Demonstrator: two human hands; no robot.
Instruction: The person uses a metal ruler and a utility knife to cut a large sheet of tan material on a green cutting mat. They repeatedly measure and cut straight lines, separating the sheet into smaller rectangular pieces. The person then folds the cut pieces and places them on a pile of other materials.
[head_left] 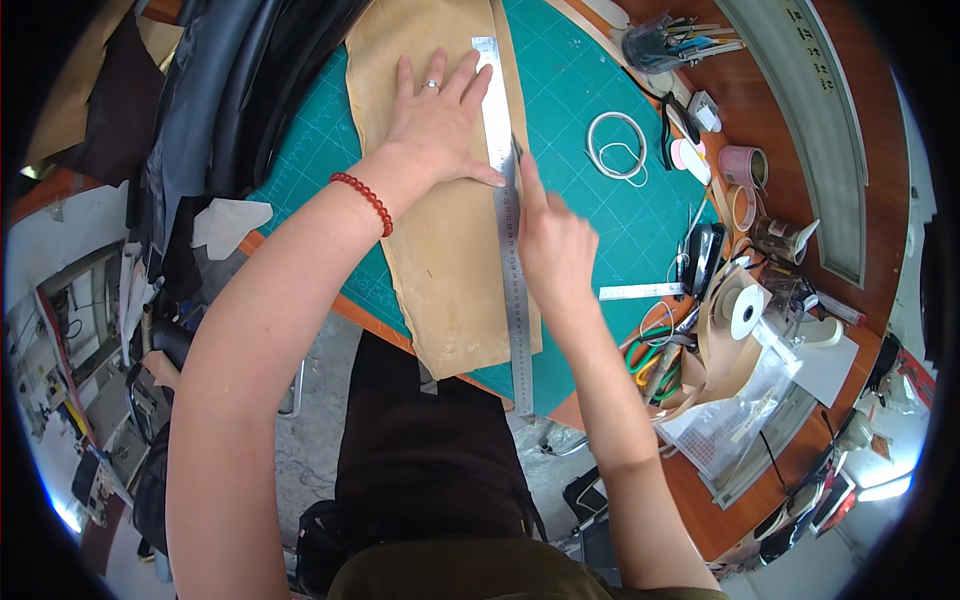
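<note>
Head view has the tan sheet (445, 270) lying on the green cutting mat (560, 80), its long axis running up and down the view, with the steel ruler (511, 260) laid over it lengthwise near its right side, the ruler's near end set slightly further right than its far end and jutting past the sheet's near edge. The left grip (435, 125) is spread flat on the sheet to the left of the ruler, thumb tip on the metal, index and middle fingertips reaching its far part. The right grip (557, 245) sits on the other side, index finger stretched forward and the other fingers curled, apparently pinching a slim dark tool (517, 147) whose upper end shows at the ruler's right edge, just beyond the left thumb; the rest is hidden, so I cannot tell its kind. The relation that seems to matter is that right edge: it runs lengthwise just left of the right grip, the nearer of the two, with a narrow strip of sheet between it and the bare mat
</note>
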